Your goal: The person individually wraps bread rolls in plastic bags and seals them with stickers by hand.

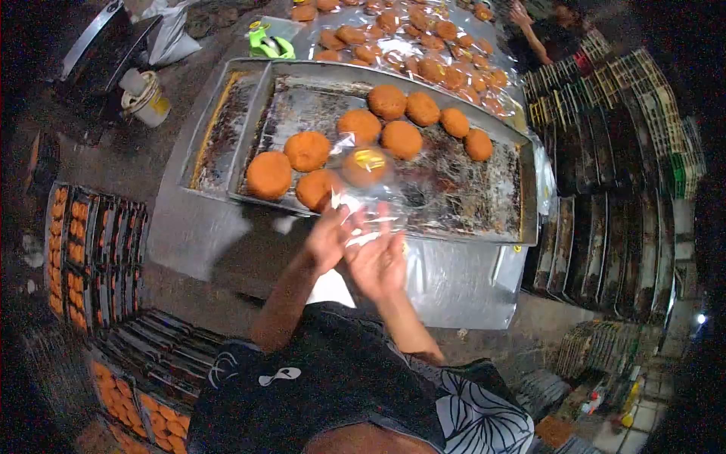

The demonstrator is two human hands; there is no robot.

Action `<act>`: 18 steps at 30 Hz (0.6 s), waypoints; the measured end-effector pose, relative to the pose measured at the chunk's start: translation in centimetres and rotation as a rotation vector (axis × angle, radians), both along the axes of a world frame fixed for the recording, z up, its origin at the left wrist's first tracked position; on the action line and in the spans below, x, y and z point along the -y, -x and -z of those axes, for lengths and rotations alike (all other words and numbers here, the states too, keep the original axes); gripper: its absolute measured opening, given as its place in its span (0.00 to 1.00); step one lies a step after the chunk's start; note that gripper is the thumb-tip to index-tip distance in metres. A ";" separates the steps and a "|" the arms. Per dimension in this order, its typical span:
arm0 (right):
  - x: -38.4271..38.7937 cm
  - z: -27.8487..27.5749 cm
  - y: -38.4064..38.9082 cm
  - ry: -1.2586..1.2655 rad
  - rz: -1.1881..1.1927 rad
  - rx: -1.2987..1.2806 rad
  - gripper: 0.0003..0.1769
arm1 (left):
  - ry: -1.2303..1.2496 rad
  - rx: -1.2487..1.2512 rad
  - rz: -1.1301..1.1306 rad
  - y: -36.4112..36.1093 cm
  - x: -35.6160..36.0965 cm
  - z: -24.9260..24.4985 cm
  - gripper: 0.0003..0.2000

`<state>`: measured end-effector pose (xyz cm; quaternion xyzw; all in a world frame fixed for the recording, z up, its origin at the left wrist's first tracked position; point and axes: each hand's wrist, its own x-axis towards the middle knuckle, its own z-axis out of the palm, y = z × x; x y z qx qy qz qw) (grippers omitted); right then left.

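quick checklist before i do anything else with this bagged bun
1. Left hand and right hand both at the clear bag: ok
2. Bagged bun visible through the plastic: ok
3. Bag mouth closed: cannot tell, blur and glare hide it
4. Loose buns left on the metal tray: ok
5. Every bun on the tray bagged: not ok
6. Open gap among the wrapped buns beyond: cannot tell, they look crowded

I can read 0 words and 0 numbers. The yellow print (369,160) on the clear bag (387,203), at 12 o'clock, and the yellow label (159,104) on the bucket (144,113), at 10 o'clock, are not readable.
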<state>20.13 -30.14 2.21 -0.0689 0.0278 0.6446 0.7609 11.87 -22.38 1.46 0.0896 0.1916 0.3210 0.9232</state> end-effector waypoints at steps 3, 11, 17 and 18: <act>-1.8 -0.7 1.1 -0.043 -0.530 0.580 0.32 | -0.252 -0.230 -0.204 4.4 -2.9 2.8 0.14; -12.4 2.7 -10.4 -0.283 -0.289 3.062 0.38 | 0.063 0.091 -0.620 12.3 -8.8 0.2 0.11; -7.2 -1.3 0.1 0.244 0.586 2.284 0.41 | 0.231 0.144 -0.758 11.5 -9.6 -0.2 0.15; -6.6 -2.7 1.7 0.105 0.662 2.336 0.42 | 0.206 0.037 -0.818 10.0 -9.1 -1.0 0.16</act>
